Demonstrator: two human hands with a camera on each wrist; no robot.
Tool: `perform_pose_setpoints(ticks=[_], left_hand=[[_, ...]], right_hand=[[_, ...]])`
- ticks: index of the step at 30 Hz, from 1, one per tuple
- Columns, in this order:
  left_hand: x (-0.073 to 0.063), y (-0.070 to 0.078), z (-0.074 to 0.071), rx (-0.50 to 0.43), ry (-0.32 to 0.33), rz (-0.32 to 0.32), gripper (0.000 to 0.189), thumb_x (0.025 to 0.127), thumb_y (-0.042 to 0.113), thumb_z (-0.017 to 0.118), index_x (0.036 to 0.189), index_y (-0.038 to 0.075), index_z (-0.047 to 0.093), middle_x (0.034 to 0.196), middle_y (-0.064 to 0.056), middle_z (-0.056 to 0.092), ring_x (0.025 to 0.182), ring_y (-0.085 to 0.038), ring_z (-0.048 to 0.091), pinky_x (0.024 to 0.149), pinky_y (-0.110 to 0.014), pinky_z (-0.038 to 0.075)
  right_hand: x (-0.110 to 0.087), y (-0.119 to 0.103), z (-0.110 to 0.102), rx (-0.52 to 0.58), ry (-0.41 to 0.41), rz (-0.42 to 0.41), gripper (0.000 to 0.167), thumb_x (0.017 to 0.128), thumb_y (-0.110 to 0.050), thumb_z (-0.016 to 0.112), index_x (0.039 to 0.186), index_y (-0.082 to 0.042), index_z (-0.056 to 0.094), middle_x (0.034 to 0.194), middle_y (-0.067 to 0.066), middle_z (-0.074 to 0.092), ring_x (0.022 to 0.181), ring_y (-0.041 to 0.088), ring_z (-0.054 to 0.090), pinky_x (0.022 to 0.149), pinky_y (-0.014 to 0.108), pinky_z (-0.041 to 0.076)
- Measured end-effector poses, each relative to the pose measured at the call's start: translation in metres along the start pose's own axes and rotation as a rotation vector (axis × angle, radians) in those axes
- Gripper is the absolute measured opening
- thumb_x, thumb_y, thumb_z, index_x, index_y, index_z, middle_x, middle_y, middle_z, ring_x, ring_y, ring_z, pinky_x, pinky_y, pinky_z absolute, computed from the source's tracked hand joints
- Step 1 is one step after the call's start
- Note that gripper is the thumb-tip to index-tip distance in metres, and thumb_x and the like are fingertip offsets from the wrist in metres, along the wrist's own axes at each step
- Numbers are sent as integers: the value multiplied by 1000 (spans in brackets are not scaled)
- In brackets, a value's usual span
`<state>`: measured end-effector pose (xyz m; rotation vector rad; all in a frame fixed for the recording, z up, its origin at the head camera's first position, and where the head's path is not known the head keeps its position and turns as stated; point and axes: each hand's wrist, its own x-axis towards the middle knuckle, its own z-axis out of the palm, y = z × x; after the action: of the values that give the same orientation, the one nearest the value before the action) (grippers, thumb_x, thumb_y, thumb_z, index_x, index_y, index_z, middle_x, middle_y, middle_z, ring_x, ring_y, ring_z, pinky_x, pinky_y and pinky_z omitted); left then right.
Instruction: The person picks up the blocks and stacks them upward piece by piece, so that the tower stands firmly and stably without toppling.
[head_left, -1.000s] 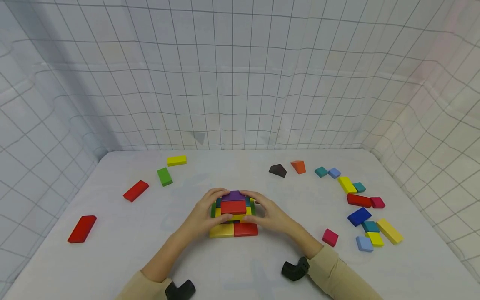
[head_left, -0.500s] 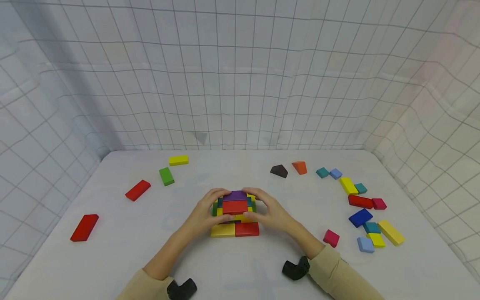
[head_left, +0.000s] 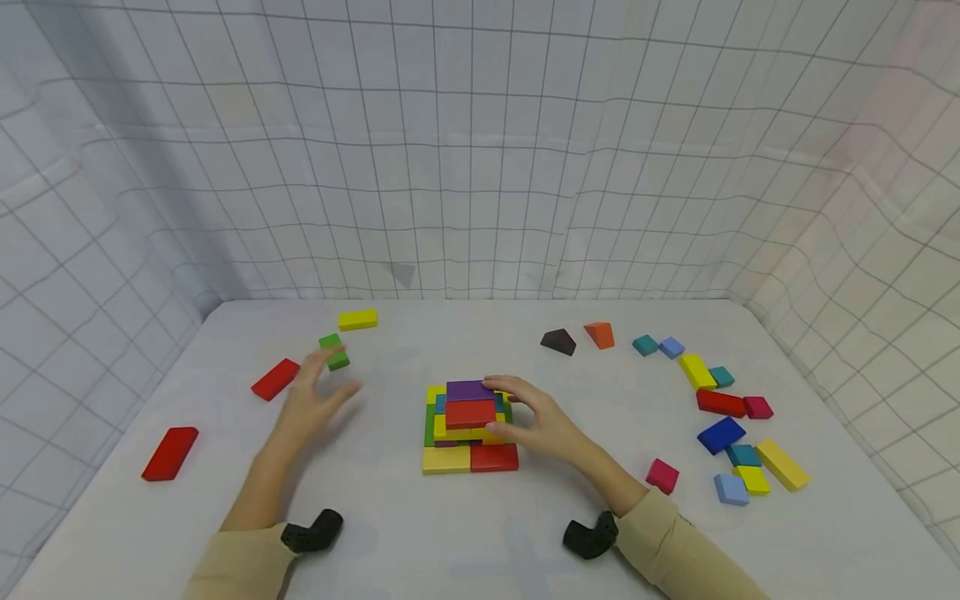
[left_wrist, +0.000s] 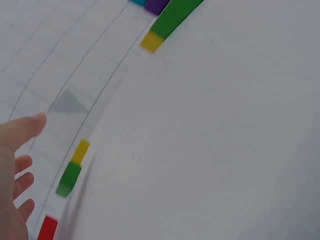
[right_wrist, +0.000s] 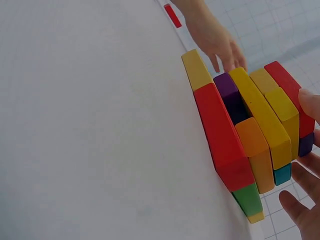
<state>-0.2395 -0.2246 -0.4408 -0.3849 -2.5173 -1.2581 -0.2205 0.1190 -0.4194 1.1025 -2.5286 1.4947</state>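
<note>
A layered stack of colored wooden blocks stands at the table's center, with a red block and a purple block on top. My right hand holds this top layer at its right end, thumb at the red block's front side and forefinger at the purple one. The right wrist view has the thumb against the red block, other fingers spread behind the stack. To the left, my left hand holds nothing, fingers apart, fingertips overlapping a green block. It also appears at the left wrist view's edge.
Red blocks lie on the left, and a yellow block lies behind the green one. A black block and an orange triangular block lie at the back. Several loose blocks are scattered right. Grid-patterned cloth surrounds the table.
My left hand has let go of the stack and moved left to the green block. My right hand has stayed at the stack's top right.
</note>
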Motion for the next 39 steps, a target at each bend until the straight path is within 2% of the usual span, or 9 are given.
perform_pose_setpoints(ticks=[7,16,18,20,24,26,30,35,39], left_hand=[[-12,-45,-44,210,137,-146,52,80,11,68,127,0,46,129,-27,39,117,-45,35,92,-62,33],[-17,-50,-50,306,202,-216,39,84,7,62,119,-7,53,115,-30,47,102,-44,43,84,-58,41],[-17,-46,-48,295,249,-213,36,84,5,62,118,-6,55,114,-29,50,102,-42,45,87,-54,43],[-13,-40,-46,250,328,-166,34,83,3,64,115,-6,58,111,-26,53,101,-39,48,91,-37,44],[-1,-19,-33,120,420,10,32,75,-4,70,107,-6,63,104,-22,58,98,-24,52,84,-6,33],[7,-5,-23,58,390,113,33,70,-8,73,102,-7,65,101,-22,60,94,-13,51,81,-2,32],[16,24,3,-7,228,254,33,68,-7,75,99,-5,67,101,-18,61,93,-7,51,80,-4,36],[20,54,36,-56,6,334,33,73,2,74,105,1,67,104,-9,61,98,-21,55,85,-10,42],[21,71,56,-136,-115,386,33,76,5,73,108,4,66,105,-7,61,100,-21,55,87,-20,46]], right_hand=[[0,-24,-6,10,-7,5,49,80,-2,67,125,5,48,131,23,45,119,34,44,91,52,42],[1,-22,-5,0,1,-7,50,80,-3,67,125,4,49,131,21,46,118,33,44,91,52,43],[1,-22,-5,-7,0,-6,50,80,-3,68,125,4,49,131,21,47,118,32,45,90,51,43],[1,-22,-5,-9,-1,-3,50,80,-3,68,125,4,49,131,21,47,118,32,45,90,51,43],[1,-22,-5,-3,0,-1,50,80,-3,68,125,4,49,131,21,47,118,33,44,90,52,43],[1,-22,-5,-2,0,0,50,80,-2,68,125,5,49,131,21,47,118,33,45,90,51,43],[0,-23,-5,-1,-1,4,50,80,-2,67,125,6,48,130,21,47,116,32,46,90,51,43],[1,-24,-5,11,-7,10,53,80,-2,67,128,7,44,130,22,47,116,33,47,91,52,42],[1,-23,-6,27,-13,25,59,81,-3,66,131,8,38,132,22,45,118,34,46,94,52,40]])
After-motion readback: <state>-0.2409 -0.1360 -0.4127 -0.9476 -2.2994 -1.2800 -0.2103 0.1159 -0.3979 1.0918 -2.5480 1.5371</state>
